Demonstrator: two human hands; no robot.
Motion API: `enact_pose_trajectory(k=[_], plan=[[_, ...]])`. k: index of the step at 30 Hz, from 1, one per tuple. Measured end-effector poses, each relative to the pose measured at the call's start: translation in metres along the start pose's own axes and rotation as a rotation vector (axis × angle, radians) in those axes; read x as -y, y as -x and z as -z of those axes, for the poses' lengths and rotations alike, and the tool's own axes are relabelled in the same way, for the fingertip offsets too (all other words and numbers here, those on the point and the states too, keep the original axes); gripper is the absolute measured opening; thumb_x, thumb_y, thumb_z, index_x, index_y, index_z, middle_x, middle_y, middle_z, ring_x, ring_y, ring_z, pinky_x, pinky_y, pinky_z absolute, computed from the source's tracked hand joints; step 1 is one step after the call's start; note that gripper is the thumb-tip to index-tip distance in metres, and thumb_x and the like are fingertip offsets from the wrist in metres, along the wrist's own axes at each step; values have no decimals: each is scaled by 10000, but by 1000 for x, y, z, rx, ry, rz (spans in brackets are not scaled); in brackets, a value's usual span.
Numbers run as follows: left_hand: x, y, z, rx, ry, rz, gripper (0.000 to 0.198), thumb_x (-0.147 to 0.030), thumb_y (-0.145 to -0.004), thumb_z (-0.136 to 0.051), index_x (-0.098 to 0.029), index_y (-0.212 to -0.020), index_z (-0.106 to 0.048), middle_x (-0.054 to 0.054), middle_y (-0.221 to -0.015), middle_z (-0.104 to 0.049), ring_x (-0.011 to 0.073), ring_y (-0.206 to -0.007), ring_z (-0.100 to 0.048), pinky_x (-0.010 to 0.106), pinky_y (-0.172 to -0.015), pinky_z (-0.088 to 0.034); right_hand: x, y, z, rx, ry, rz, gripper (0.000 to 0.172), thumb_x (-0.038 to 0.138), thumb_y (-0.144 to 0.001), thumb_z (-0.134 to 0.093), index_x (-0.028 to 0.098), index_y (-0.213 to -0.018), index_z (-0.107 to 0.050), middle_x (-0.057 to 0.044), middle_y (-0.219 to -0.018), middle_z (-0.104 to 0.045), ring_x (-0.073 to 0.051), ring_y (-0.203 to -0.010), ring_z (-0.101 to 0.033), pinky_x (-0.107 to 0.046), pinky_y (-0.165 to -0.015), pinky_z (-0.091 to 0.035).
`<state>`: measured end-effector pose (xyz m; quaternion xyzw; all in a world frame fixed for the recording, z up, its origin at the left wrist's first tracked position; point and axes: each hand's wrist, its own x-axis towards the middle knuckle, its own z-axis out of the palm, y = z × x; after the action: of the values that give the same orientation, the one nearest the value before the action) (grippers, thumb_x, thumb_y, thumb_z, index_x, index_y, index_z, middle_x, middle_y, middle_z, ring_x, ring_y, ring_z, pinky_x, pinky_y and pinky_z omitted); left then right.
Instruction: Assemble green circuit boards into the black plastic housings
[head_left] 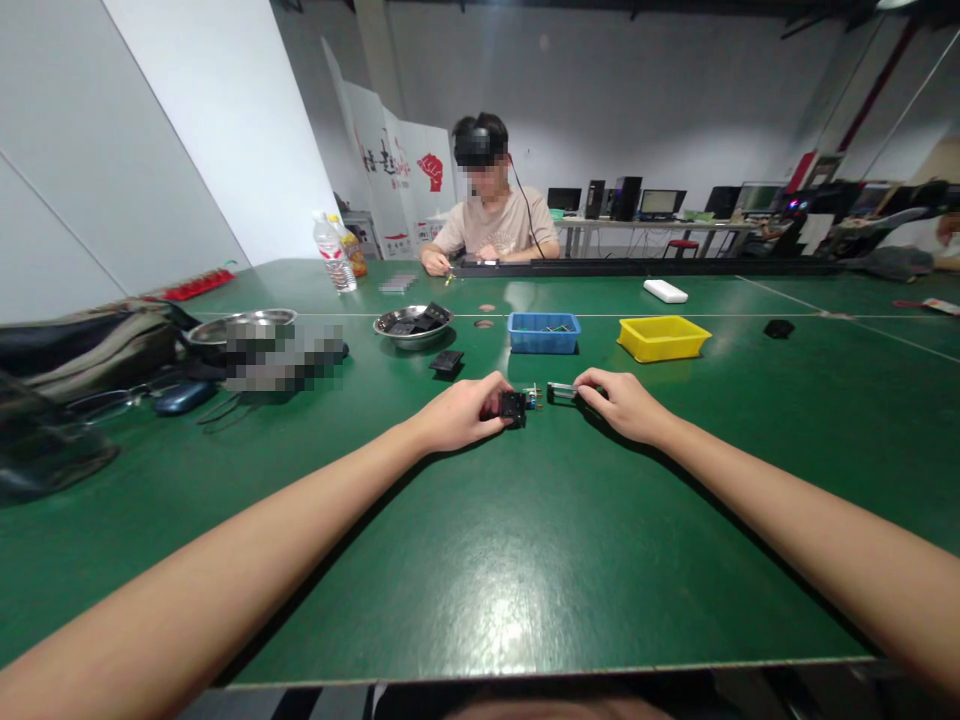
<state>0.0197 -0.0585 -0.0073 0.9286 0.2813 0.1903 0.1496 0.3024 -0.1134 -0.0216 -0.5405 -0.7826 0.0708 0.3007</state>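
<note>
Near the middle of the green table (495, 540), my left hand (465, 412) is closed around a black plastic piece (514, 407), squarish in outline. Small white, blue and brass-coloured parts (534, 397) show at its right side; whether they are fixed to it I cannot tell. My right hand (619, 402) pinches a short black piece with a silvery strip (562, 392), pointing left. A narrow gap separates the two hands' pieces. Another black plastic piece (447, 364) lies on the table beyond my left hand.
Beyond my hands stand a metal bowl (386, 325) of black pieces, a blue tray (544, 348) with small parts and a yellow tray (664, 350). A white box (665, 291) lies farther back. Bags (97, 350) and bottles (334, 255) stand left. A person (495, 215) sits opposite.
</note>
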Motion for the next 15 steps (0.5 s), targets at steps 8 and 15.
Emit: enact_pose_trajectory(k=[8,15], plan=[[3,0,0,6,-9,-3,280,-363,-867,-628,-183,-1073,-568,-35,-702,-573,142,-605,-553,251,-584,-373,-15,-6,-5,-41,-45,-122,279,230,-938,-493,181,-924,-768,-75,-905,-784,-216,-841,-710,-313,-795,-505],[4,-1,1,2,-19,2,273,-383,-865,-634,-195,-1054,-578,-38,-700,-574,141,-607,-554,248,-587,-381,-18,-9,-9,-85,-37,-152,241,229,-912,-532,193,-928,-770,-64,-895,-782,-208,-816,-703,-320,-796,-516]])
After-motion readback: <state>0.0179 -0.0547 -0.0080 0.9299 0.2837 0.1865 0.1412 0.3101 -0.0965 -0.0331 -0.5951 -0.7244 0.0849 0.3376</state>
